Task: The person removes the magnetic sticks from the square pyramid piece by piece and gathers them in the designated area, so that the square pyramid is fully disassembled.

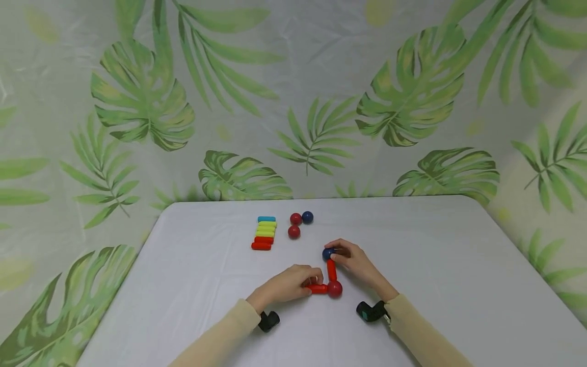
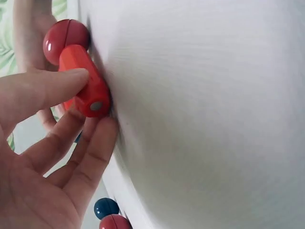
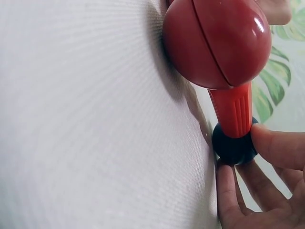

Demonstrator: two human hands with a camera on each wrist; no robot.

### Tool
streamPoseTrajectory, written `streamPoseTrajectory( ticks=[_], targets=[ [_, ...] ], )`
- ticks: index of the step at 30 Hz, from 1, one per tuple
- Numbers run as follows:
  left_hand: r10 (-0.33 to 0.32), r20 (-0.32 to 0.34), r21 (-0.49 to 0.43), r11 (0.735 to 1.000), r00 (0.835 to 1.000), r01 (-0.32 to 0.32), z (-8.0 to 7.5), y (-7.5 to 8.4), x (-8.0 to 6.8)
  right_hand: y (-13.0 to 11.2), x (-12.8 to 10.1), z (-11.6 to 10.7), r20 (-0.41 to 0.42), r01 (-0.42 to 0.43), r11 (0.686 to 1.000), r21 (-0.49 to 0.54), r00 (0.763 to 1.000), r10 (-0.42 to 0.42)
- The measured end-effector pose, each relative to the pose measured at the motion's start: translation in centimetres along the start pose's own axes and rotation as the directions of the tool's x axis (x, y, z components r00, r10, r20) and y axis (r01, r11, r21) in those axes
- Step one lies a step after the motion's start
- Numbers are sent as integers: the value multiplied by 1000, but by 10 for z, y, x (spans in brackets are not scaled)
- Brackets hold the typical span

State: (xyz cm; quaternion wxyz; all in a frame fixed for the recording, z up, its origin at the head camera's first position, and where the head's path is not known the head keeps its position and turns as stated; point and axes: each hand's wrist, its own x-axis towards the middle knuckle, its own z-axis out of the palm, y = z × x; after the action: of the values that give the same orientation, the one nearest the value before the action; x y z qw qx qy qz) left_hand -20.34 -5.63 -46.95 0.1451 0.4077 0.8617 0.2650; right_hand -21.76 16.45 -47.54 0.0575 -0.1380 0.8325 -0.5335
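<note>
On the white table, two red rods meet at a red ball (image 1: 335,289) in an L shape. My left hand (image 1: 293,283) pinches the free end of the red rod lying to the left (image 1: 318,289); its round metal tip shows in the left wrist view. The other red rod (image 1: 332,270) runs from the red ball toward the back and ends at a dark blue ball (image 3: 233,147). Thumb and fingers of my right hand (image 1: 355,261) hold that blue ball from either side, close over the tabletop.
Behind, to the left, several short rods lie in a column: red (image 1: 261,246), yellow-green (image 1: 266,229) and one blue (image 1: 266,219). Beside them are two red balls (image 1: 294,232) and a blue ball (image 1: 308,217). A leaf-patterned cloth (image 1: 321,102) hangs behind the table (image 1: 412,244).
</note>
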Motion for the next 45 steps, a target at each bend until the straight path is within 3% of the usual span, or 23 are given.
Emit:
streamPoseTrajectory(
  ticks=[3, 7, 9, 13, 16, 20, 23, 27, 36, 42, 44, 45],
  targets=[
    [2, -28, 80, 997, 1000, 0, 1, 4, -1, 14, 5, 1, -3, 6, 1000, -8, 1000, -6],
    [-9, -47, 139, 990, 999, 16, 1, 8, -2, 15, 5, 1, -4, 11, 1000, -11, 1000, -11],
    [-23, -63, 130, 991, 998, 32, -1, 9, -4, 15, 5, 1, -10, 9, 1000, -11, 1000, -10],
    [-70, -143, 24, 997, 987, 74, -12, 0, -13, 15, 5, 2, -14, -1, 1000, -14, 1000, 1],
    [-130, -264, -29, 991, 956, 127, -24, -19, -26, 15, 5, 2, -11, -12, 1000, -13, 1000, 12],
    [-246, -415, -29, 966, 876, 257, -39, -50, -42, 14, 3, 2, -17, -16, 1000, -12, 1000, 16],
    [-315, -468, -29, 939, 826, 342, -48, -67, -50, 14, 3, 1, -17, -8, 1000, -12, 1000, 7],
    [-362, -483, -31, 917, 797, 398, -54, -80, -52, 14, 4, 2, -11, -19, 1000, 0, 1000, 19],
    [-389, -454, -97, 916, 801, 390, -56, -82, -46, 10, 3, 1, -10, -11, 1000, 20, 1000, 12],
    [-344, -499, -32, 924, 795, 380, -54, -68, -45, 8, 2, 2, -45, -26, 998, -57, 999, 24],
    [-299, -487, -42, 946, 820, 320, -51, -58, -42, 8, 2, 3, -72, -40, 992, -116, 997, 32],
    [-274, -465, -62, 959, 842, 278, -48, -53, -40, 7, 1, 3, -83, -46, 988, -147, 996, 34]
  ],
)
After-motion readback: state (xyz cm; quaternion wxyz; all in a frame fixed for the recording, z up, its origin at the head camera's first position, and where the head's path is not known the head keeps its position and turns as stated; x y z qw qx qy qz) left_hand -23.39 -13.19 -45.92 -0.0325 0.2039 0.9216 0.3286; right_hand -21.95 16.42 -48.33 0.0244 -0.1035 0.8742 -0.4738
